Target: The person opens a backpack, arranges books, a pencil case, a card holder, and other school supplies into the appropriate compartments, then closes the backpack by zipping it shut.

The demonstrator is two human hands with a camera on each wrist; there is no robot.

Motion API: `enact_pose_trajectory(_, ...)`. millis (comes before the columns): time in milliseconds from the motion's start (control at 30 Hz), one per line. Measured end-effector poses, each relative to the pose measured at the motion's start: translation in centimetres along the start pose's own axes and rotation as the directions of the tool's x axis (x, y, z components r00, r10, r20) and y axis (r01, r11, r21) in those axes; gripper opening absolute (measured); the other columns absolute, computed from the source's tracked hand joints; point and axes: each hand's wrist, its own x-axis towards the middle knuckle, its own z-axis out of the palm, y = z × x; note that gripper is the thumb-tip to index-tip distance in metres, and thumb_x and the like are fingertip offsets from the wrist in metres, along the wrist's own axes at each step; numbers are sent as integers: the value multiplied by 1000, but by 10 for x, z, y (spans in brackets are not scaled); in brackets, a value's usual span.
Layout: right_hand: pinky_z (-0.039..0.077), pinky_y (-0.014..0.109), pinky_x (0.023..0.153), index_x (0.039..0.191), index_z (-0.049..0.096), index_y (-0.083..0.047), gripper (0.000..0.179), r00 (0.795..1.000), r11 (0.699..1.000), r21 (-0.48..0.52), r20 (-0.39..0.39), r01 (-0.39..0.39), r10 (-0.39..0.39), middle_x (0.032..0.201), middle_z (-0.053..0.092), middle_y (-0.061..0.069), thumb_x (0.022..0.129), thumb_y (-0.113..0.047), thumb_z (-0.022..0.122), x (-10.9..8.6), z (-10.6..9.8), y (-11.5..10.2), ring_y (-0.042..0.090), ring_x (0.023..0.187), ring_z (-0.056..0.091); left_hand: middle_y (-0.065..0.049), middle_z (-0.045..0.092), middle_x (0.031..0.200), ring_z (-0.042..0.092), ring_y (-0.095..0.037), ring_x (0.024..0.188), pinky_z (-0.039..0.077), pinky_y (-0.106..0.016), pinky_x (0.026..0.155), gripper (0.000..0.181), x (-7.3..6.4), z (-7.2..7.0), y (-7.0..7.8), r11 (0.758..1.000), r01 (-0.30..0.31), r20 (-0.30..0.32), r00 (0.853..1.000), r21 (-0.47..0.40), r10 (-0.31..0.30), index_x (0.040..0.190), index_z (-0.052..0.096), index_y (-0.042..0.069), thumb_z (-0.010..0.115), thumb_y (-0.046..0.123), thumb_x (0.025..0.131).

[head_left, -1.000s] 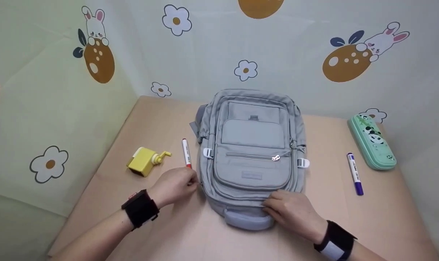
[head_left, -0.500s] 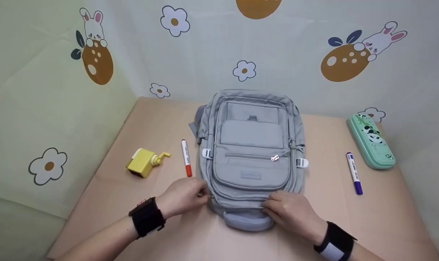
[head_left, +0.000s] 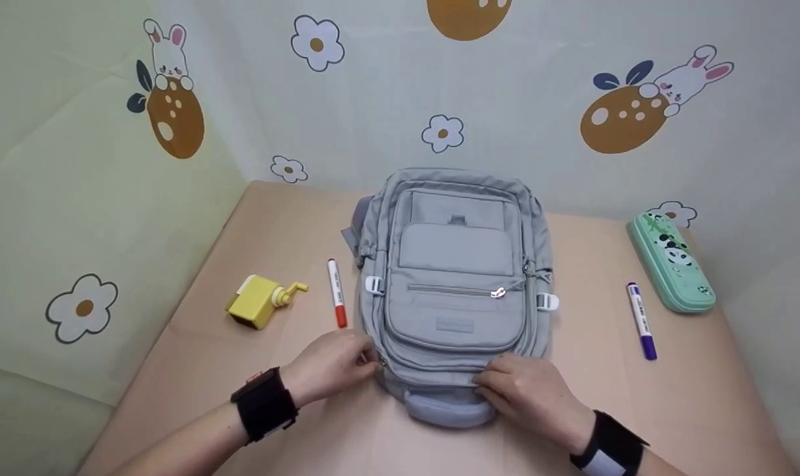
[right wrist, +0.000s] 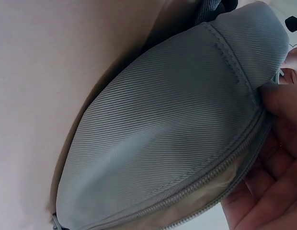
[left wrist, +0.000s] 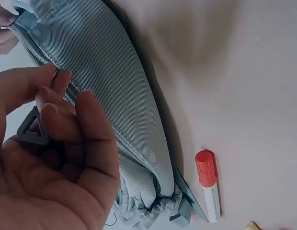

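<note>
On the bench [head_left: 347,439], head view: the grey backpack [head_left: 456,251] lies front face up at the middle, carry handle [head_left: 449,410] toward you. Your left hand [head_left: 334,363] is at its lower left edge, fingers curled in a narrow pinch; your right hand [head_left: 532,396] grips the near edge, just right of the handle. Black bands on both wrists. To your left, a yellow box with a crank [head_left: 254,302] and, between it and the bag, a red-capped marker [head_left: 336,294]. To your right, a blue-capped marker [head_left: 641,322], then a green panda case [head_left: 671,264] farther out. Patterned cloth behind, with flowers and rabbits.

Left wrist view: your thumb and forefinger pinch a thin zip pull [left wrist: 53,80] at the bag's zip line; a grey triangular tab [left wrist: 33,139] sits against the curled fingers. Red-capped marker lies apart on the bench. Fingertips of your other hand show at the upper left corner, on the bag's edge.

Right wrist view: your right hand holds the bag's edge, thumb on the fabric, fingers curled beneath. Beside it, the zip teeth [right wrist: 187,189] are parted, a pale surface showing between the rows.
</note>
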Motion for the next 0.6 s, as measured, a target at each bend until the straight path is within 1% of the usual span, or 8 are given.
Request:
enact_pose_trajectory(167, 52, 29, 72, 105, 76, -19, 22, 1000, 999, 35, 2, -23, 22, 98, 68, -11, 84, -25, 83, -8, -4, -1, 10, 87, 64, 10, 62, 78, 57, -8, 74, 50, -31, 67, 8, -5, 1, -2, 1000, -8, -3, 1000, -6, 8, 83, 68, 16, 74, 13, 87)
enact_pose_trajectory(300, 50, 31, 81, 110, 75, -17, 31, 999, 998, 54, -30, -19, 21, 106, 68, -10, 81, -23, 85, -17, -14, 9, 13, 95, 63, 10, 62, 80, 58, -8, 76, 51, -32, 70, 7, -4, 1, -2, 1000, 8, -8, 1000, -21, -8, 83, 70, 17, 74, 14, 87)
enact_pose_trajectory(400, 48, 34, 88, 111, 75, -15, 35, 998, 999, 52, -64, -6, 9, 110, 69, -6, 78, -20, 86, -26, -21, 21, 18, 101, 63, 11, 63, 82, 60, -9, 77, 52, -32, 72, 6, -2, 0, -2, 999, 18, -17, 1000, -37, -19, 85, 70, 17, 75, 15, 87)
enact_pose_trajectory(467, 46, 34, 92, 110, 75, -14, 35, 997, 999, 46, -76, -10, 13, 111, 69, -3, 77, -18, 84, -31, -25, 28, 20, 105, 63, 11, 64, 83, 61, -9, 78, 52, -32, 73, 5, 0, 0, -3, 999, 19, -24, 1000, -48, -20, 85, 71, 18, 76, 15, 87)
enact_pose_trajectory(600, 45, 32, 92, 106, 75, -15, 31, 995, 999, 36, -93, -31, 34, 110, 69, -3, 76, -15, 83, -41, -27, 40, 19, 104, 63, 11, 65, 83, 61, -9, 79, 52, -32, 73, 6, 1, -1, -4, 998, 18, -35, 999, -56, -20, 85, 71, 18, 76, 16, 87)
